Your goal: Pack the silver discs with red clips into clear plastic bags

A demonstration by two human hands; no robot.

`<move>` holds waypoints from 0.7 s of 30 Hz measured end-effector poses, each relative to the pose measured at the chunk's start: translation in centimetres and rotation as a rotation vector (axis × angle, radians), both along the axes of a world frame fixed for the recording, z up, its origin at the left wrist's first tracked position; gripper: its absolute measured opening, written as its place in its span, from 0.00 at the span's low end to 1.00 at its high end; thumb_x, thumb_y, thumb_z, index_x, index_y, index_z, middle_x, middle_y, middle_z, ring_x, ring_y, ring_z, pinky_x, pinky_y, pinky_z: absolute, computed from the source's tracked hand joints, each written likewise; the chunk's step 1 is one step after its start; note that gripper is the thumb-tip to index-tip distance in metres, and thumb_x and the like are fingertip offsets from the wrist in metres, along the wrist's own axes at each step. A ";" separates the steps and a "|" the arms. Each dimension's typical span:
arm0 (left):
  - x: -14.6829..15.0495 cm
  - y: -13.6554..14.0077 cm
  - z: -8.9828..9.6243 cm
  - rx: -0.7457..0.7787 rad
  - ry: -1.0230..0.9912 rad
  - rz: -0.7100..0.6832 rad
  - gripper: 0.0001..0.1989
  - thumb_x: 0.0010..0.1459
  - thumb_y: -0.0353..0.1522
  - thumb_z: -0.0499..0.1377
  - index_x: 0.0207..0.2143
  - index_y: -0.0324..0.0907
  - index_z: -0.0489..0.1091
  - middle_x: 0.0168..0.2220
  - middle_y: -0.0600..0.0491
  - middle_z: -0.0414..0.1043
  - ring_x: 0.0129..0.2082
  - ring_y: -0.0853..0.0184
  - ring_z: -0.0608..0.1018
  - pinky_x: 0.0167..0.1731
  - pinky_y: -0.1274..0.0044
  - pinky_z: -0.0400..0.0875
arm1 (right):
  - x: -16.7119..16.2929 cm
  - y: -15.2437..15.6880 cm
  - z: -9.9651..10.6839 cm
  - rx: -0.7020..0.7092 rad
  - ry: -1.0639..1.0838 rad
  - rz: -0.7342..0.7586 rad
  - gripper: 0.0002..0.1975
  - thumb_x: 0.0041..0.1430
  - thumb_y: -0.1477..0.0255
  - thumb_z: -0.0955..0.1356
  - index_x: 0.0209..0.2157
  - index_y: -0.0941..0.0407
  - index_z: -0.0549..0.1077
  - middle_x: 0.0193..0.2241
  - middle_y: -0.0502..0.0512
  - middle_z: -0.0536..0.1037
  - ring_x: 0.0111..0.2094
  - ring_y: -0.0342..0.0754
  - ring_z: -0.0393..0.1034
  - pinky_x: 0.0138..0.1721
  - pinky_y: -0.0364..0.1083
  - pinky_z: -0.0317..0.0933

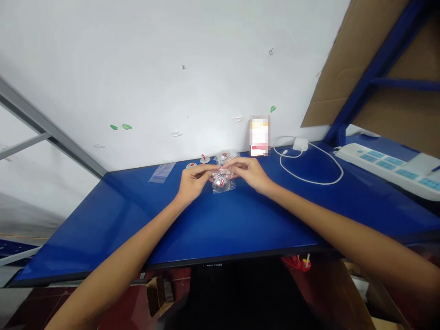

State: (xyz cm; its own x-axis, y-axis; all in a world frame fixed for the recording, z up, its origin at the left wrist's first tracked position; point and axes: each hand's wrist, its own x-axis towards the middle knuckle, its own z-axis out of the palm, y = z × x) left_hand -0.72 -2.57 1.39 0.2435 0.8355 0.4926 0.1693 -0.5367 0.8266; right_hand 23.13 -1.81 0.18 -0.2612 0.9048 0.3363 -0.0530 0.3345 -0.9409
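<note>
A clear plastic bag lies on the blue table, with a shiny round metal piece bearing a red loop or mark inside it. My left hand is closed at the bag's upper left, thumb and forefinger pinched together. From the other side my right hand pinches the same plastic, its fingertips close to the left ones. What exactly sits between the fingertips is too small to see. Just behind the hands is another bagged round piece. Two pale discs with red marks, a farther one and a nearer one, lie beside my left hand.
A flat zip bag lies at the left on the blue table. Against the white wall leans a phone with a lit screen. To its right are a white charger with cable and a long power strip.
</note>
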 end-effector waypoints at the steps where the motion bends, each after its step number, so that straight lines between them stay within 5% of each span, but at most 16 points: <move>1: -0.1 0.0 0.2 0.015 0.018 -0.029 0.12 0.66 0.42 0.67 0.41 0.46 0.88 0.45 0.48 0.88 0.42 0.58 0.87 0.41 0.67 0.87 | 0.1 -0.1 0.1 0.002 0.007 -0.001 0.12 0.61 0.60 0.76 0.41 0.51 0.88 0.41 0.54 0.89 0.43 0.53 0.84 0.42 0.50 0.80; 5: -0.6 0.1 0.4 0.014 0.088 -0.134 0.13 0.67 0.41 0.65 0.42 0.45 0.87 0.47 0.47 0.87 0.45 0.56 0.87 0.47 0.66 0.85 | 0.6 -0.2 0.4 -0.042 0.017 0.044 0.14 0.62 0.58 0.75 0.39 0.54 0.88 0.40 0.57 0.89 0.41 0.53 0.85 0.47 0.52 0.80; 10: -0.1 0.5 -0.4 -0.042 0.121 -0.016 0.13 0.64 0.42 0.70 0.44 0.43 0.85 0.44 0.47 0.87 0.44 0.57 0.88 0.51 0.66 0.84 | 0.4 0.4 -0.2 0.013 -0.070 -0.008 0.22 0.53 0.61 0.82 0.48 0.53 0.86 0.41 0.57 0.89 0.43 0.56 0.86 0.51 0.56 0.79; 16: 0.2 0.6 -0.9 -0.077 0.059 -0.063 0.23 0.62 0.42 0.73 0.55 0.43 0.77 0.45 0.48 0.86 0.45 0.60 0.88 0.49 0.70 0.84 | 0.2 0.8 -0.9 0.043 -0.073 -0.012 0.21 0.55 0.61 0.82 0.48 0.54 0.85 0.40 0.58 0.89 0.44 0.56 0.86 0.53 0.57 0.79; 21: 0.0 1.0 -1.2 -0.105 0.120 -0.075 0.18 0.65 0.47 0.70 0.44 0.41 0.84 0.41 0.47 0.87 0.36 0.60 0.87 0.38 0.70 0.84 | 0.4 0.6 -0.6 0.051 -0.094 -0.023 0.17 0.56 0.64 0.81 0.46 0.54 0.86 0.43 0.59 0.89 0.46 0.57 0.86 0.55 0.59 0.79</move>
